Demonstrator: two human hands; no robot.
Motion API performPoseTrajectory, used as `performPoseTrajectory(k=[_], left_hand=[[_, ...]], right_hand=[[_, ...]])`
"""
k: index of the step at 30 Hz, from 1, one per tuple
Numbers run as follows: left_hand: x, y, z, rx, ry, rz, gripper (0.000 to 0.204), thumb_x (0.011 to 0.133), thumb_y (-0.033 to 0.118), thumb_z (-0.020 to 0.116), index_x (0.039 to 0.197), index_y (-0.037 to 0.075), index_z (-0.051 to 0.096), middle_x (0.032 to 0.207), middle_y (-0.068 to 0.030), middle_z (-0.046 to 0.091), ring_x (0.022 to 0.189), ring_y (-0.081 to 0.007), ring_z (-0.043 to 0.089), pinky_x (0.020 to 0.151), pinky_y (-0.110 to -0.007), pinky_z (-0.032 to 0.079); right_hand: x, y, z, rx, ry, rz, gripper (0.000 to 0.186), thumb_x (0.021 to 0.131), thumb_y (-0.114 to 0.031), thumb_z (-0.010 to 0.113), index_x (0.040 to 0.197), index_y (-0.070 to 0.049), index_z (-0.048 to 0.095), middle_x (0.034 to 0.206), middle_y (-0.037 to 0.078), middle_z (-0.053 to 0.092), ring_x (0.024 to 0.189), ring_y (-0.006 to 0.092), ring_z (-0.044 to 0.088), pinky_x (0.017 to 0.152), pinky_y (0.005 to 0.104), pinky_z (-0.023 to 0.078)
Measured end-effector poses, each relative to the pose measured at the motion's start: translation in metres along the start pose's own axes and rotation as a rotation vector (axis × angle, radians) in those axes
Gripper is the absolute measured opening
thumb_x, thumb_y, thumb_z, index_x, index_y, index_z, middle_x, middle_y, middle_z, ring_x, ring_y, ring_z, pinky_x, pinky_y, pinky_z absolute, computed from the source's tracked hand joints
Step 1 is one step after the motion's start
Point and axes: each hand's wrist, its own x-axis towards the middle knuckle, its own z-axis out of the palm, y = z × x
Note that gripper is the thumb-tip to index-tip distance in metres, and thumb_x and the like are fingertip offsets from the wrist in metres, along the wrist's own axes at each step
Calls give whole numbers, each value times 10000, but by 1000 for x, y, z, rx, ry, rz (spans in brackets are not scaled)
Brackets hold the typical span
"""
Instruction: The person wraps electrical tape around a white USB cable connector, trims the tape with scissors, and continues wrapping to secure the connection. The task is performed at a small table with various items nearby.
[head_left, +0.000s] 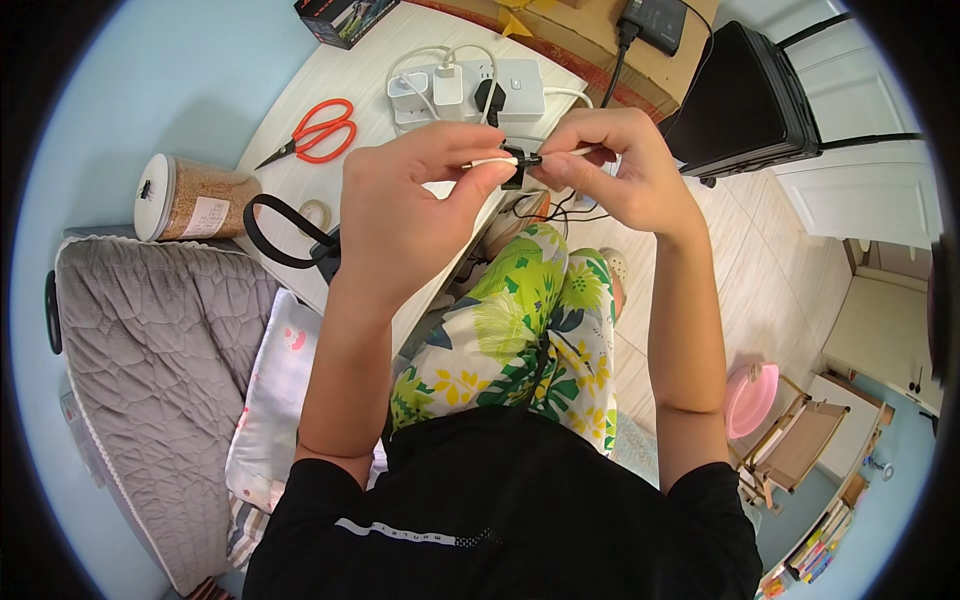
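Note:
Both hands are raised in front of me over the edge of a white table (300, 90), fingertips close together. Between them is a short white cable (492, 161) with a small metal tip at its left end. My left hand (400, 205) pinches this cable between thumb and fingers. My right hand (635, 165) is closed on the other side, gripping the cable by a small black piece (530, 160) around it; the exact kind of that piece is unclear. Just beyond the hands lies a white power strip (520, 88) with chargers and plugs in it.
Red-handled scissors (325, 132), a tape roll (315, 213), a black strap loop (262, 228) and a lidded jar (205, 198) are on the left. A cardboard box (575, 50) stands behind; a black case (745, 100) is at right. Dark cables (565, 212) hang below my hands.

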Motion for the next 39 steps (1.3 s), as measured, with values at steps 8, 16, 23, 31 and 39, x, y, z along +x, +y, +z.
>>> performPoseTrajectory(k=[8, 16, 23, 31, 39], left_hand=[[2, -1, -3, -11, 11, 10, 220, 796, 1, 730, 1003, -43, 668, 901, -107, 712, 845, -146, 694, 753, -236, 544], [2, -1, -4, -51, 12, -11, 232, 788, -6, 735, 1006, -42, 667, 911, -98, 708, 854, -144, 690, 754, -232, 540], [2, 0, -6, -30, 12, 12, 218, 786, 4, 740, 991, -31, 677, 901, -84, 709, 823, -132, 688, 737, -225, 532], [2, -1, -5, -42, 15, 21, 199, 795, 2, 731, 983, -35, 678, 886, -84, 707, 821, -128, 686, 738, -225, 534], [4, -4, -3, -141, 84, -4, 154, 798, 63, 739, 931, -5, 701, 821, -59, 717, 742, -108, 687, 673, -228, 544]], right_hand=[[9, -1, 13, -14, 150, -83, 133, 743, -129, 731, 809, -47, 650, 678, -15, 532, 576, 61, 405, 499, 234, 307], [11, -6, 11, -133, 131, -170, 107, 766, -97, 706, 823, -41, 634, 715, -16, 517, 604, 66, 450, 500, 211, 319], [13, -11, 10, -172, 100, -248, 51, 781, -60, 672, 791, -24, 638, 769, 8, 572, 625, 62, 498, 478, 202, 324], [13, -10, 15, -43, 135, -140, 62, 754, -71, 671, 746, -26, 629, 684, 7, 539, 551, 83, 420, 479, 242, 305], [5, 0, 0, 199, 64, 28, 175, 874, -155, 639, 781, -11, 672, 639, -31, 558, 573, 33, 454, 505, 204, 335]])
